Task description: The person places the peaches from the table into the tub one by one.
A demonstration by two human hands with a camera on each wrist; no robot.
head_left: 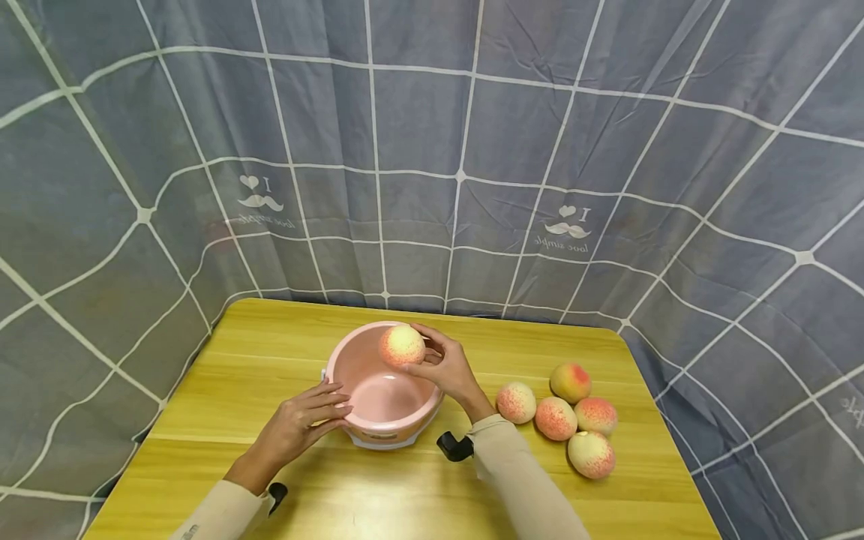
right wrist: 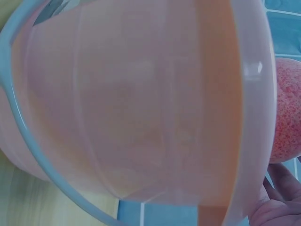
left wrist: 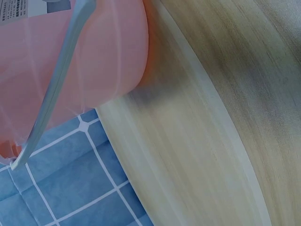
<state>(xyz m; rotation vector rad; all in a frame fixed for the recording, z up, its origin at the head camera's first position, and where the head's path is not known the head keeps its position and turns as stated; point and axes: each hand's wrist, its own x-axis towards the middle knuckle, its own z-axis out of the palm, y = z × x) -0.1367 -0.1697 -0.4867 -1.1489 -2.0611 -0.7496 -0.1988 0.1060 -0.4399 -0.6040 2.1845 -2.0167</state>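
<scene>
A pink bucket (head_left: 385, 436) stands upright on the table, its inside facing up in the head view. My right hand (head_left: 451, 369) grips a peach (head_left: 402, 345) over the bucket's far right part. In the right wrist view, the same peach (right wrist: 289, 110) shows past the rim, with part of the right hand (right wrist: 277, 202) below it. My left hand (head_left: 297, 421) rests at the bucket's near left rim with fingers fairly straight. The left wrist view shows the bucket's outer wall (left wrist: 110, 52) and grey handle (left wrist: 55, 84), but no fingers.
Several peaches (head_left: 556, 418) lie grouped on the wooden table (head_left: 270, 360) to the right of the bucket. A grey curtain with white lines (head_left: 418, 202) hangs behind and around the table. Black wrist mounts (head_left: 454, 447) stick out near the sleeves.
</scene>
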